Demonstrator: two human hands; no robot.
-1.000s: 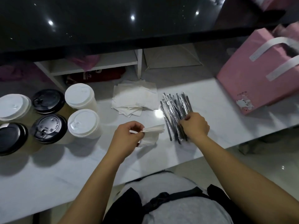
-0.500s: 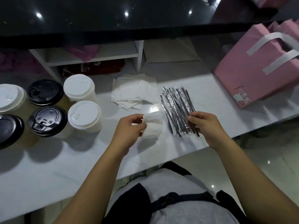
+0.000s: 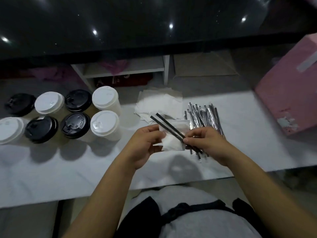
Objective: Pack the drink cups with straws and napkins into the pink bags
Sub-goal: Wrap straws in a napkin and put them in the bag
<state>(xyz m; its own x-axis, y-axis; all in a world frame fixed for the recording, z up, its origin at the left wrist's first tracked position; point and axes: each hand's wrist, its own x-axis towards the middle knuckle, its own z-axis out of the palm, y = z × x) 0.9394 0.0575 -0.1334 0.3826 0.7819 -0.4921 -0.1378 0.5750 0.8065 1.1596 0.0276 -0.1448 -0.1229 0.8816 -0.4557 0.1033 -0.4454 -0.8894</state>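
**Two straws and a napkin in hand, nothing packed yet**

The biggest thing I see is the white counter (image 3: 51, 172), which lies under both my hands. Far to the right of my right hand, at the edge of the view, stands the pink bag (image 3: 288, 93); its opening is not visible to me. Well to the left of my left hand stand eight drink cups (image 3: 104, 125) in two rows, all with lids on, some white and some black. I judge that they are heavy with liquid and can tip, so I would take each one around the body and not by the lid.

Just beyond my hands lies the napkin pile (image 3: 159, 103), loose and soft. Beside it, behind my right hand, is the heap of wrapped straws (image 3: 204, 115); the wrappers look shiny, so probably slippery.

My left hand (image 3: 145, 145) pinches a folded napkin (image 3: 171, 141) between thumb and fingers. It is light and limp and will crumple if I squeeze it hard. My right hand (image 3: 205, 141) pinches two black straws (image 3: 169, 127) near their lower end; they cross over the napkin and point up and to the left. They are thin, stiff and light, so a hold nearer the middle would keep them together better. I think I am joining straws and napkin into one set for the bag.
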